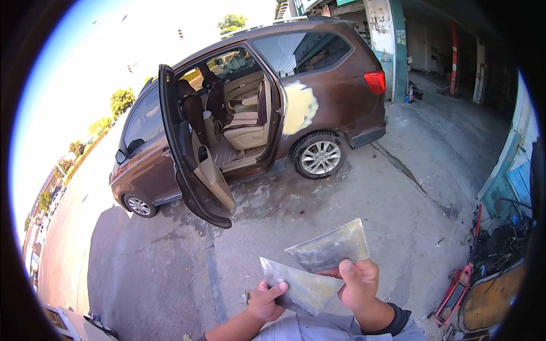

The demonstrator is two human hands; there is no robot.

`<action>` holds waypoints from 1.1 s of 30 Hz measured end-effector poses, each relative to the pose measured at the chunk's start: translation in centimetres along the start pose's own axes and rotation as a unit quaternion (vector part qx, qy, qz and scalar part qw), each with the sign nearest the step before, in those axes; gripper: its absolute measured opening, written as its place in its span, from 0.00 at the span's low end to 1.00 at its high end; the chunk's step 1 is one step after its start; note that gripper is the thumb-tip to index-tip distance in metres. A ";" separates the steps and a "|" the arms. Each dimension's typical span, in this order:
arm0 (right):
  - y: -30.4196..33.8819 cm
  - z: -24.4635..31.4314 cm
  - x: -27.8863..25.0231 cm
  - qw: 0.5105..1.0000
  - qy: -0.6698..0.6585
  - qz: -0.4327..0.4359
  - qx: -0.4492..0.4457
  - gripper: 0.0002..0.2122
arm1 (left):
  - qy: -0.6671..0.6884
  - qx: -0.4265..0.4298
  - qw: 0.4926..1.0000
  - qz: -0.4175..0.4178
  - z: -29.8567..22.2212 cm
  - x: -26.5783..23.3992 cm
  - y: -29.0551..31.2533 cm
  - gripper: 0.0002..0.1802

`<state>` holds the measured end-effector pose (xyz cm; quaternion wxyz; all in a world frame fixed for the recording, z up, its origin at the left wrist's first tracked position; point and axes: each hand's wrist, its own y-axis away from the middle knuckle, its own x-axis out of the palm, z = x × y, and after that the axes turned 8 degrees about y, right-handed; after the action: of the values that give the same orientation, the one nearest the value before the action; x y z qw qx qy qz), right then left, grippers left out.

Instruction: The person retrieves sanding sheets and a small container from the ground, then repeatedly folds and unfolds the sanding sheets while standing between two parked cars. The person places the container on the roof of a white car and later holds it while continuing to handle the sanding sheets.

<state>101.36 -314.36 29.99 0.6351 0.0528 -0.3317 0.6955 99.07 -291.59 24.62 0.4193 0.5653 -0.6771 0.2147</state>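
Note:
Low in front of my body, my left hand [266,302] is closed on a thin flat putty spreader [301,288], thumb on its upper face. My right hand [362,284] grips a second putty spreader [333,249] by its lower edge, with the thumb pressed on top. Both are grey metal-like sheets smeared with pale yellow. The two spreaders lie close, the second one above and to the right of the first; whether they touch I cannot tell. Beyond them stands a brown car [341,85] with a pale yellow filler patch [300,108] above its rear wheel.
The car's side door [196,170] stands out toward me, showing beige seats [247,128]. A garage doorway [438,85] is at the right. Nearer on the right are a red floor jack [455,292] and dark scrap parts [503,241]. Concrete ground [153,267] spreads between.

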 end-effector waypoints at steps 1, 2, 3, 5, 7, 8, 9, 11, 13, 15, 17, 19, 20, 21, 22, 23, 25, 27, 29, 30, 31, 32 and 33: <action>0.0 0.2 0.2 0.999 -0.018 0.043 -0.012 0.11 | -0.007 0.014 1.000 -0.005 0.1 -0.1 0.1 0.21; 0.0 0.5 0.3 0.997 0.055 0.057 -0.017 0.12 | -0.018 0.020 1.000 -0.005 0.3 -0.1 0.1 0.20; -0.2 0.8 0.4 0.987 0.116 0.098 -0.041 0.12 | -0.029 0.025 0.999 -0.003 0.4 -0.2 0.1 0.19; -0.8 1.5 0.1 0.965 0.189 0.166 -0.069 0.13 | -0.025 0.020 0.999 0.002 0.5 -0.3 0.3 0.18; -1.4 2.1 -0.5 0.950 0.217 0.217 -0.063 0.14 | -0.027 0.021 0.999 -0.011 0.7 -0.4 0.4 0.16; -1.7 2.4 -0.8 0.941 0.238 0.230 -0.071 0.13 | -0.031 0.025 0.999 -0.026 0.9 -0.4 0.5 0.16; -1.9 2.6 -1.2 0.931 0.263 0.243 -0.063 0.13 | -0.037 0.022 0.998 -0.038 1.1 -0.3 0.6 0.15; -2.0 3.1 -1.8 0.916 0.303 0.259 -0.037 0.13 | -0.026 0.041 0.998 -0.048 1.4 -0.2 0.7 0.15; -1.9 3.8 -2.5 0.910 0.320 0.263 -0.006 0.13 | -0.021 0.049 0.997 -0.055 1.5 -0.1 0.7 0.14; -1.8 4.6 -3.5 0.886 0.365 0.286 0.010 0.14 | -0.015 0.057 0.997 -0.059 1.4 0.1 0.8 0.13; -1.6 5.4 -4.9 0.863 0.399 0.308 0.037 0.14 | -0.038 0.062 0.995 -0.064 1.1 0.4 0.8 0.14; -1.4 5.9 -6.6 0.839 0.429 0.326 0.080 0.12 | -0.016 0.084 0.993 -0.082 0.7 0.6 0.7 0.14; -1.4 5.8 -7.3 0.809 0.471 0.343 0.082 0.11 | 0.012 0.099 0.990 -0.100 0.4 0.6 0.4 0.14; -1.5 5.4 -7.8 0.779 0.509 0.356 0.082 0.10 | 0.043 0.122 0.986 -0.102 0.2 0.6 0.2 0.13; -1.5 4.7 -8.0 0.735 0.558 0.374 0.097 0.09 | 0.043 0.151 0.981 -0.116 0.1 0.6 -0.2 0.12; -1.5 3.9 -7.8 0.758 0.576 0.284 0.116 0.09 | 0.012 0.151 0.977 -0.151 0.2 0.5 -0.5 0.12; -1.4 1.5 -6.3 0.745 0.633 0.101 0.184 0.08 | -0.032 0.191 0.972 -0.131 0.6 0.2 -1.5 0.12; -1.1 -1.0 -3.4 0.780 0.625 0.016 0.029 0.11 | -0.218 0.192 0.949 -0.126 1.7 -0.1 -2.3 0.14; 0.0 -2.9 -0.1 0.766 0.629 0.058 -0.123 0.14 | -0.407 0.215 0.886 -0.058 2.7 -0.5 -2.9 0.14; 0.3 -3.5 1.0 0.765 0.602 0.083 -0.212 0.15 | -0.458 0.161 0.872 -0.065 3.1 -0.6 -2.7 0.15; 0.2 -4.1 1.6 0.757 0.586 0.118 -0.263 0.16 | -0.579 0.158 0.798 -0.045 3.1 -0.6 -2.3 0.16; -0.2 -4.6 1.7 0.730 0.563 0.180 -0.342 0.17 | -0.540 0.199 0.816 -0.050 3.2 -0.5 -2.3 0.16; -0.5 -5.1 1.2 0.750 0.608 0.099 -0.240 0.15 | -0.509 0.184 0.836 -0.093 3.1 -0.3 -2.1 0.17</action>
<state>103.40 -310.67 26.89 0.6220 -0.5689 -0.0349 0.5369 100.07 -294.41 22.28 -0.0786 0.7218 -0.6872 -0.0223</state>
